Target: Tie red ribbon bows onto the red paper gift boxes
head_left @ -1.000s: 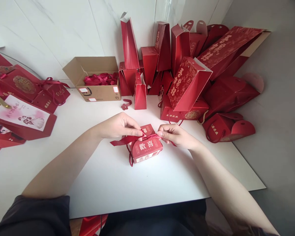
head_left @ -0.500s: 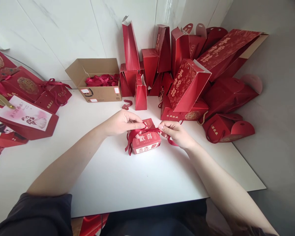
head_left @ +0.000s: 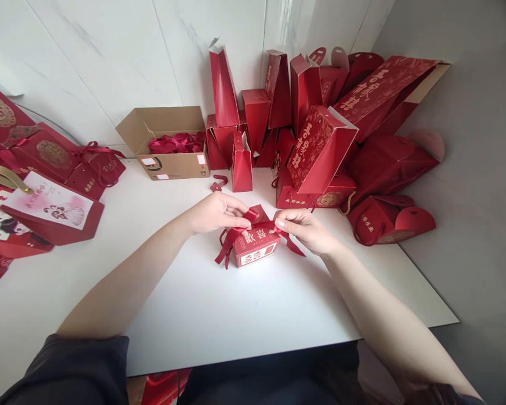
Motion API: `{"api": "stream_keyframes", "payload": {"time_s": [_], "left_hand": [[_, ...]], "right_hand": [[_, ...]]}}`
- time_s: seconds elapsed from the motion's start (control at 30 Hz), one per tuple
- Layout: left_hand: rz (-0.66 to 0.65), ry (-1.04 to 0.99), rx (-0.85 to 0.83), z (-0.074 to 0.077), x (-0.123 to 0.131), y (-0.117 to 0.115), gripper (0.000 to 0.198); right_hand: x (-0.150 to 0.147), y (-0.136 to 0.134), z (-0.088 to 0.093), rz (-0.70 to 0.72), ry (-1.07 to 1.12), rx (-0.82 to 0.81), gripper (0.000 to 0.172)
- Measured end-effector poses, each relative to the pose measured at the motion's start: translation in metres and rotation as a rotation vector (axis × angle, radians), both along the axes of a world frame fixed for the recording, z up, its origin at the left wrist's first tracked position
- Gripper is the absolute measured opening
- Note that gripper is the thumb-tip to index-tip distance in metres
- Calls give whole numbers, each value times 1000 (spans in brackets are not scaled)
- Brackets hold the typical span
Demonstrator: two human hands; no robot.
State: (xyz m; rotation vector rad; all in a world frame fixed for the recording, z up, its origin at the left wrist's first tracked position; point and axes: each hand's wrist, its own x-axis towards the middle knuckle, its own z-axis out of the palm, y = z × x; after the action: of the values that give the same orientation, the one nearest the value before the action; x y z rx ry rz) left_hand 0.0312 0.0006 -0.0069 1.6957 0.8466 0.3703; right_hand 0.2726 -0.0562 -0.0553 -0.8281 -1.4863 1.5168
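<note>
Far left: red cardboard gift boxes (head_left: 82, 216), one with a pink-and-white printed card (head_left: 53, 202). Next, open brown cardboard carton (head_left: 179, 167), crimson ribbons (head_left: 177, 143) inside. Your left hand (head_left: 217, 214) pinches a shiny red ribbon (head_left: 226, 245) between thumb and fingers. Small red cardboard box with white characters (head_left: 256, 243) sits between your hands on the white tabletop (head_left: 219, 320), ribbon across its top. Your right hand (head_left: 302, 229) pinches the ribbon's other side, tail hanging. Right, near the grey wall (head_left: 480, 185): piled red cardboard boxes (head_left: 331, 154).
</note>
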Motion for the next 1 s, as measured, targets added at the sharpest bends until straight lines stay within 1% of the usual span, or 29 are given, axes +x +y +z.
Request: {"api": "stream_keyframes", "payload": {"time_s": [0.13, 0.3, 0.4, 0.5, 0.6, 0.7, 0.83, 0.93, 1.0], "left_hand": [[-58, 16, -23, 3, 2, 2, 31], [-133, -54, -17, 4, 4, 6, 32], [-138, -60, -11, 3, 4, 6, 29], [-129, -34, 2, 4, 4, 3, 25], [-123, -5, 17, 5, 4, 0, 22], [-119, 21, 27, 4, 4, -2, 25], [-118, 53, 18, 1, 1, -1, 29], [-123, 60, 22, 0, 0, -1, 32], [-77, 64, 50, 0, 2, -3, 29]], "right_hand": [[-2, 9, 12, 86, -42, 106, 18], [-9, 26, 25, 210, -160, 164, 23], [-12, 32, 31, 256, -242, 207, 24], [-13, 32, 39, 292, -351, 256, 25], [-11, 29, 47, 301, -461, 317, 25], [-10, 25, 51, 294, -551, 357, 26], [-12, 22, 47, 291, -586, 379, 27], [-14, 20, 44, 265, -618, 427, 27], [-16, 18, 44, 244, -655, 474, 28]]}}
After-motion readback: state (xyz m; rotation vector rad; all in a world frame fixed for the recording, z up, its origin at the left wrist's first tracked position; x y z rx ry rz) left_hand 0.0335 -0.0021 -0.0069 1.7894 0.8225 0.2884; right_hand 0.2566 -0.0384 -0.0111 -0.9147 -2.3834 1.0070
